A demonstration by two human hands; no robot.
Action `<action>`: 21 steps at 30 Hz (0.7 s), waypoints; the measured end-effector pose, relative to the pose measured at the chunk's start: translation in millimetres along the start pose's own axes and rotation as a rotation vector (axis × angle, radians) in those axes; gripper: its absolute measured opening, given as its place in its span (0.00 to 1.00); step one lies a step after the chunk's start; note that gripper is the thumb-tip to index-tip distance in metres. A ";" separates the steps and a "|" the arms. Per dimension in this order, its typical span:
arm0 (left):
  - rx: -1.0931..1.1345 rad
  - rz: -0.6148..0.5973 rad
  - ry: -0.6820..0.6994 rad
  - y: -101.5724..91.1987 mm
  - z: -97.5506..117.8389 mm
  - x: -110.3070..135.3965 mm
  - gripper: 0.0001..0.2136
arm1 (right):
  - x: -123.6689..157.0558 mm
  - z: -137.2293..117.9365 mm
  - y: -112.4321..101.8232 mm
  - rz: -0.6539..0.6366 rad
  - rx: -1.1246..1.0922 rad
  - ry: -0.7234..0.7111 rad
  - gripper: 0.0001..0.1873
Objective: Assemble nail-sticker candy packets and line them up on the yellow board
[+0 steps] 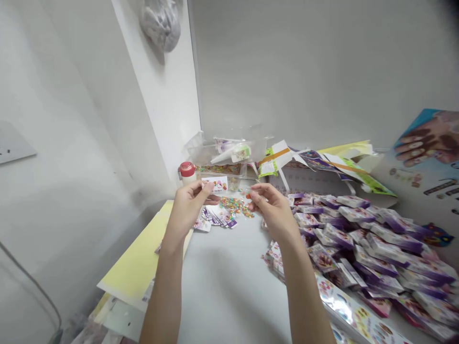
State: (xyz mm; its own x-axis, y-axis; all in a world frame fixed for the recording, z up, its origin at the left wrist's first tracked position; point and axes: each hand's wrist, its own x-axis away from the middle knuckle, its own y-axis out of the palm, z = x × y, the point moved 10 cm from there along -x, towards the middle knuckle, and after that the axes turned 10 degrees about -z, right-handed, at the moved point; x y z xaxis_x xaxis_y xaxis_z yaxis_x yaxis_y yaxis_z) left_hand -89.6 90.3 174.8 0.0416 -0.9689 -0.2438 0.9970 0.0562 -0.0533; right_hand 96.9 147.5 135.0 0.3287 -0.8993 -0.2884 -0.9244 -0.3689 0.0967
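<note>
My left hand (pixel 196 198) pinches a small white printed card (pixel 218 184) with little coloured pictures on it, held upright above the table. To its right, my right hand (pixel 268 203) has thumb and fingers closed on a small clear piece with an orange-red spot (pixel 248 195), too small to name. Below and between both hands lies a pile of tiny multicoloured pieces (pixel 236 206). A fanned stack of purple-and-white cards (pixel 218 217) rests on the table near my left hand.
Many small purple-and-white boxes (pixel 353 229) are heaped on the right. Behind stand clear plastic containers (pixel 229 155), a red-lidded bottle (pixel 187 171) and an open carton (pixel 304 179). A yellow sheet (pixel 139 258) lies left, by the wall. A printed box (pixel 347 303) lies at front right.
</note>
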 end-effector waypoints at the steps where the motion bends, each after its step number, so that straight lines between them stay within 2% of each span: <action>1: -0.021 -0.019 0.003 2.9 0.1 -0.7 0.13 | 4.5 -8.4 4.3 -0.027 -0.019 -0.015 0.16; 4: -0.094 -0.073 0.020 11.6 2.3 -0.9 0.24 | 13.9 -22.8 12.5 -0.056 -0.011 -0.023 0.15; 8: -0.133 -0.150 -0.037 26.4 -1.1 1.7 0.14 | 14.7 -22.6 17.1 -0.045 0.039 0.002 0.14; 10: -0.121 -0.178 -0.069 33.1 -4.3 2.9 0.13 | 12.4 -20.7 16.3 -0.035 0.033 -0.003 0.16; 13: -0.120 -0.227 -0.073 40.6 -7.5 3.2 0.13 | 8.7 -17.0 19.3 -0.105 0.024 0.012 0.22; 16: -0.202 -0.311 -0.045 44.0 -13.3 1.6 0.13 | 7.9 -13.1 19.7 -0.177 0.107 0.058 0.18; 17: -0.297 -0.334 -0.053 42.1 -19.3 0.2 0.13 | 7.9 -13.2 15.6 -0.159 0.151 0.062 0.17; 19: -0.626 -0.370 -0.146 31.7 -43.5 -4.8 0.18 | 8.1 -14.5 3.8 -0.083 0.226 0.059 0.15; 21: -1.135 -0.410 -0.387 7.9 -84.3 -10.2 0.25 | 8.1 -13.4 -4.8 -0.039 0.244 0.064 0.15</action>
State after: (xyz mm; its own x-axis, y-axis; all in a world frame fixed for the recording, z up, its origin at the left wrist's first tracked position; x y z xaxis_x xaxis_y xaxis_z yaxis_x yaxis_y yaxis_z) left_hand -87.7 120.9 95.3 -0.0485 -0.9603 0.2746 0.3328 -0.2748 -0.9021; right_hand 106.7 138.8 145.0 0.3697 -0.9014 -0.2254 -0.9275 -0.3434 -0.1481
